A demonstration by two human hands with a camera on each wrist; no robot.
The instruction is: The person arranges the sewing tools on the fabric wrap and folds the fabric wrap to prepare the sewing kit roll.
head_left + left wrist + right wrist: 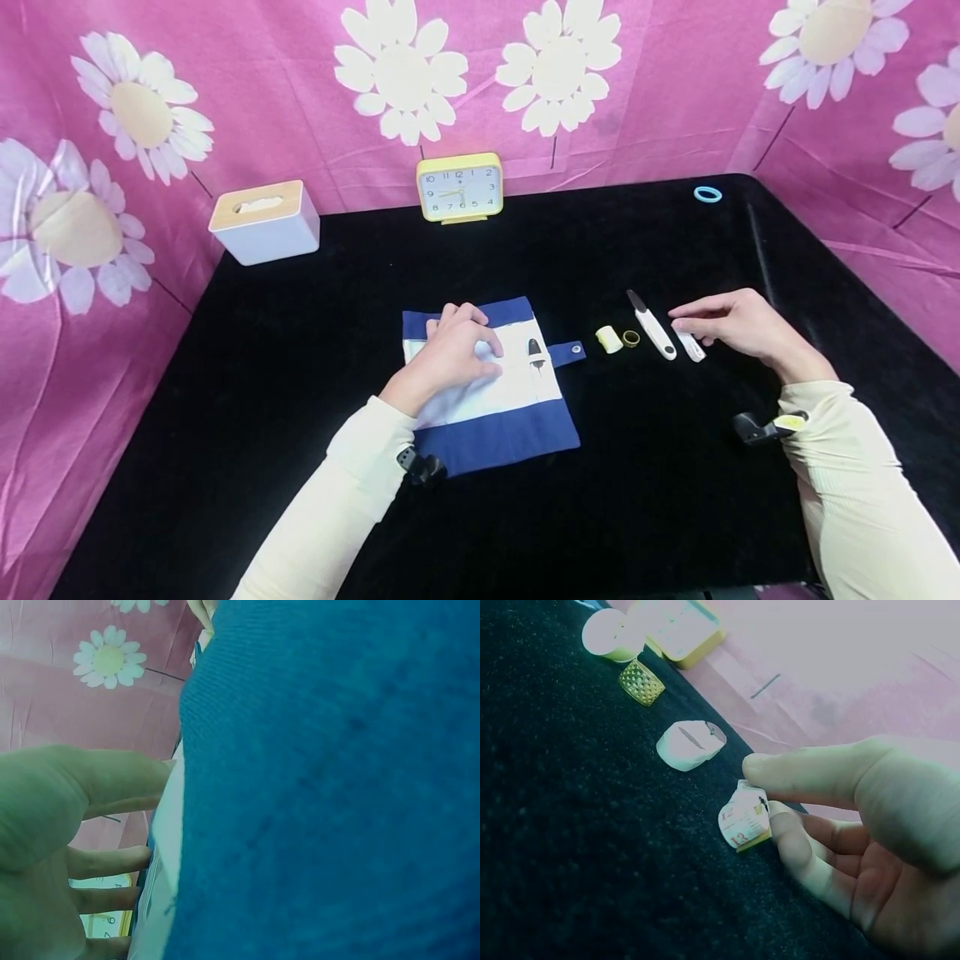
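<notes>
An unrolled navy and white cloth pouch [495,429] lies on the black cloth, a dark-tipped tool [535,350] tucked into its right side. My left hand [453,354] rests on the pouch's white part with fingers spread and loosely bent. To the right, my right hand [738,329] pinches the far end of a folded white measuring tape [744,819] with red numbers, between thumb and fingers. Left of the tape lies a white-handled tool [656,333] with a dark tip. Beside it are a brass thimble [631,338] and a pale yellow thread spool [609,339].
A yellow alarm clock [460,187] stands at the back of the table. The tissue box [266,233] is at the back left, and a blue ring [707,194] lies at the back right. Behind them hangs a pink flowered curtain [285,108].
</notes>
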